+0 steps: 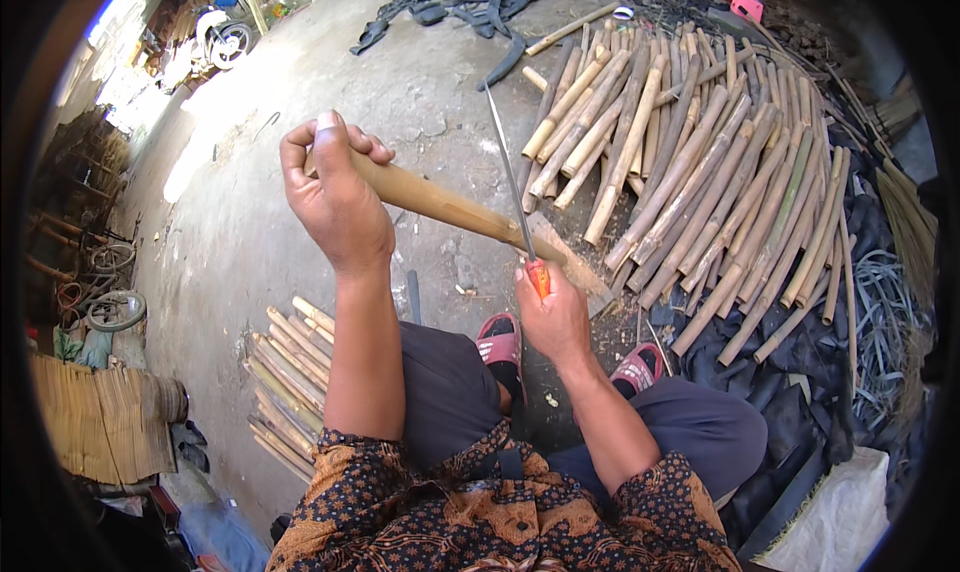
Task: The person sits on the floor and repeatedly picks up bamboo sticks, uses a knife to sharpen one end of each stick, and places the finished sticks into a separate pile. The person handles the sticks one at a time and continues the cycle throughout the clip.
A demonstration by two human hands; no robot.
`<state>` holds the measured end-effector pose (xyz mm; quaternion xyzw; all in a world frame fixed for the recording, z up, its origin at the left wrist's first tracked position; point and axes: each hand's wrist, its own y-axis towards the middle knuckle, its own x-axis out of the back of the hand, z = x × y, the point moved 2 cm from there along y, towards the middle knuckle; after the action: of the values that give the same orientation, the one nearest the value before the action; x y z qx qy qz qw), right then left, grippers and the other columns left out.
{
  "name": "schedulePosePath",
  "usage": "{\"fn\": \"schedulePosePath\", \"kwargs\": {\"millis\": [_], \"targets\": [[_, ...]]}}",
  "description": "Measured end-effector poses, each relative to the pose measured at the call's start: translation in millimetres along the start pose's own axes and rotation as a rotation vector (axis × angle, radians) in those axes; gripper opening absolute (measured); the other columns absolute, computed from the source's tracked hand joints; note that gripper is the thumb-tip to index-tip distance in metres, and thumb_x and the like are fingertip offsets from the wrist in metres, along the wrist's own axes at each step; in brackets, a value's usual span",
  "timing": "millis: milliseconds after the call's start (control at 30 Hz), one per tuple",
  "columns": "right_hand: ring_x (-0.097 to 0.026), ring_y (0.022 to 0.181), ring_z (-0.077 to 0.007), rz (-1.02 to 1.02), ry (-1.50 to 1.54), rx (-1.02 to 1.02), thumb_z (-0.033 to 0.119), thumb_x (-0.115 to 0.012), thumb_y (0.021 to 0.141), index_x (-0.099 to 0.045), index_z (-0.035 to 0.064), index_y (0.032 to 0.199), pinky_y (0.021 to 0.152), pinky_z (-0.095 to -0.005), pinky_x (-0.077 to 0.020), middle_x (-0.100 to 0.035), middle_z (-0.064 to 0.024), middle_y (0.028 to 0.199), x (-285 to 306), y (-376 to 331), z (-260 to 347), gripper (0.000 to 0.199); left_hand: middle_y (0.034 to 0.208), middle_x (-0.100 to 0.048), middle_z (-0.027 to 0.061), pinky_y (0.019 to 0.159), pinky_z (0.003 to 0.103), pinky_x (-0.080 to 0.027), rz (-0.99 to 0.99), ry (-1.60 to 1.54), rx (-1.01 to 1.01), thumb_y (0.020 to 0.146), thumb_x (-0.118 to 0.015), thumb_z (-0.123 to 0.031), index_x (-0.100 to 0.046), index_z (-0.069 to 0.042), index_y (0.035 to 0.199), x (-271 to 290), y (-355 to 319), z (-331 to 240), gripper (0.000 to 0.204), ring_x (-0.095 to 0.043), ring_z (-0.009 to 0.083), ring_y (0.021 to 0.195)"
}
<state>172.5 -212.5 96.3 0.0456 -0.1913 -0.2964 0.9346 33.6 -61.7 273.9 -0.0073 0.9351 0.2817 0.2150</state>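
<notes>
My left hand is closed around the upper end of a bamboo pole, which slants down to the right in front of me. In my right hand is the orange handle of a long, narrow-bladed knife. Its blade points away from me and crosses the pole near the lower end; whether the edge touches the bamboo I cannot tell. Under that lower end lies a flat wooden board on the floor. My knees are bent on either side, above pink sandals.
A large heap of bamboo poles lies to the right, a smaller stack by my left arm. Black rubbery strips are strewn at the far side. A white sack sits at lower right. A motorbike stands far left.
</notes>
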Motion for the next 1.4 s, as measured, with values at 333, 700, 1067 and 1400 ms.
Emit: {"fn": "schedulePosePath", "kwargs": {"millis": [333,700,1067,1400], "targets": [[-0.070,0.079,-0.0449,0.106,-0.172,-0.187,0.030,-0.065,0.096,-0.066,-0.0010,0.096,0.069,-0.0471,-0.0527,-0.068,-0.0262,0.080,-7.2,-4.6,-11.9,0.031,0.078,-0.056,0.0067,0.069,0.034,-0.052,-0.049,-0.027,0.102,0.104,-0.059,-0.017,-0.051,-0.007,0.104,-2.4,1.8,0.8,0.012,-0.057,0.0174,0.070],[-0.067,0.071,-0.0415,0.127,-0.165,-0.305,0.031,-0.065,0.096,-0.066,-0.0001,0.090,0.067,-0.0476,-0.0506,-0.066,-0.0242,0.074,-9.7,2.8,-19.2,0.031,0.077,-0.055,0.0064,0.066,0.032,-0.052,0.016,-0.012,0.029,0.103,-0.059,-0.016,-0.049,-0.005,0.102,-2.9,-3.9,0.4,0.015,-0.057,0.0155,0.068],[-0.071,0.061,-0.0303,-0.012,-0.447,-0.138,0.036,-0.060,0.100,-0.064,-0.0006,0.087,0.058,-0.0406,-0.0547,-0.066,-0.0189,0.070,-14.2,-5.1,-58.9,0.039,0.076,-0.055,0.0061,0.065,0.033,-0.052,0.014,-0.067,0.037,0.101,-0.061,-0.016,-0.050,-0.007,0.101,-1.4,-3.3,6.2,0.014,-0.057,0.0166,0.067],[-0.068,0.079,-0.0500,-0.036,-0.091,-0.124,0.034,-0.064,0.097,-0.062,0.0016,0.105,0.069,-0.0533,-0.0539,-0.070,-0.0289,0.083,-19.1,-23.3,-80.7,0.034,0.081,-0.051,0.0060,0.071,0.037,-0.048,0.095,-0.171,0.144,0.106,-0.050,-0.034,-0.051,-0.009,0.085,17.5,8.9,8.6,0.032,-0.052,0.0188,0.073]]}}
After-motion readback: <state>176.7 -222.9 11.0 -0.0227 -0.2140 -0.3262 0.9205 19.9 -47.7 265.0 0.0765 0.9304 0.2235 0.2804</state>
